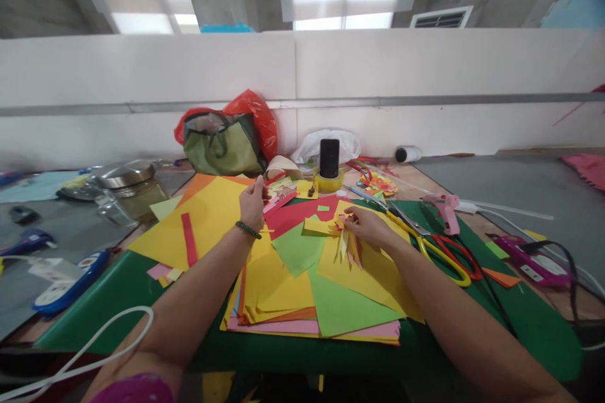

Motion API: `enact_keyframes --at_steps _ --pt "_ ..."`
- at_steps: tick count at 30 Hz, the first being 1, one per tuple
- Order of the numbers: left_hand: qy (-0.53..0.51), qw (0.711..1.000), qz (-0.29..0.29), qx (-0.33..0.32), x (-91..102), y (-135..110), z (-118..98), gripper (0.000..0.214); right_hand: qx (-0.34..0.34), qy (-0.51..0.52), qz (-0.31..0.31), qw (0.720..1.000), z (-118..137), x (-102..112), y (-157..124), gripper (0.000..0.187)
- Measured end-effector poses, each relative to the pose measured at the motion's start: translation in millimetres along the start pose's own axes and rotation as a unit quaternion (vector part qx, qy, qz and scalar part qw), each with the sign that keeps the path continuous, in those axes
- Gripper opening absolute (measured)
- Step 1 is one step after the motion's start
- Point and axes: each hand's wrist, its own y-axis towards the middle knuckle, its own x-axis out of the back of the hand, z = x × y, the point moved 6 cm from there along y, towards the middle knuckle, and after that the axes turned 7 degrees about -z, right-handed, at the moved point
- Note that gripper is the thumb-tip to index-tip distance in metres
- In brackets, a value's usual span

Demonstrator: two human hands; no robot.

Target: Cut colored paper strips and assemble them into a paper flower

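My right hand (366,227) is closed, pinching a small bundle of paper strips (347,249) in yellow, pink and red, whose ends hang over the yellow sheets. A folded yellow strip (321,227) lies beside these fingertips. My left hand (253,203), with a dark beaded bracelet, is raised with its fingers curled together; what they hold, if anything, is hidden. Right of it lie pink and red paper strips (282,201). Below both hands spreads a stack of coloured paper (278,283), topped by green pieces (350,302) and a red sheet (295,217).
Scissors with yellow handles (444,258) and red handles (458,255) lie right, near a pink glue gun (447,211). Behind stand a phone (329,157) on a tape roll (328,182) and a green bag (222,145). A glass jar (135,192) stands left; a white cable (94,346) loops in front.
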Motion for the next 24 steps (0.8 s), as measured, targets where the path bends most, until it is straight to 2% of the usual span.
enact_keyframes --at_steps 4,7,10,13,16,18,20,22,24 --pt "0.055 0.998 0.024 -0.008 1.0 9 10 0.039 -0.013 0.004 -0.004 1.000 -1 0 2 0.031" --pt "0.100 0.992 0.071 -0.013 -6.7 3 21 0.035 -0.025 0.020 -0.009 0.999 -3 0 3 0.035" --pt "0.160 0.978 0.126 -0.046 -17.4 -7 24 0.029 -0.028 0.037 -0.031 0.998 -5 2 4 0.037" --pt "0.234 0.950 0.182 -0.102 -27.7 -18 18 0.024 -0.028 0.051 -0.074 0.996 -6 9 5 0.030" --pt "0.322 0.902 0.248 -0.147 -37.5 -31 13 0.021 -0.023 0.067 -0.154 0.985 -7 23 6 0.020" --pt "0.379 0.863 0.291 -0.163 -44.1 -38 11 0.019 -0.021 0.082 -0.218 0.972 -8 35 7 0.026" --pt "0.421 0.830 0.320 -0.176 -51.7 -43 11 0.005 -0.011 0.105 -0.297 0.949 -9 48 6 0.035" --pt "0.451 0.805 0.336 -0.190 -61.8 -44 10 0.020 0.023 0.152 -0.390 0.908 -8 61 1 0.038" --pt "0.474 0.786 0.345 -0.197 -74.0 -42 10 0.025 0.064 0.219 -0.454 0.861 -8 68 -6 0.033"
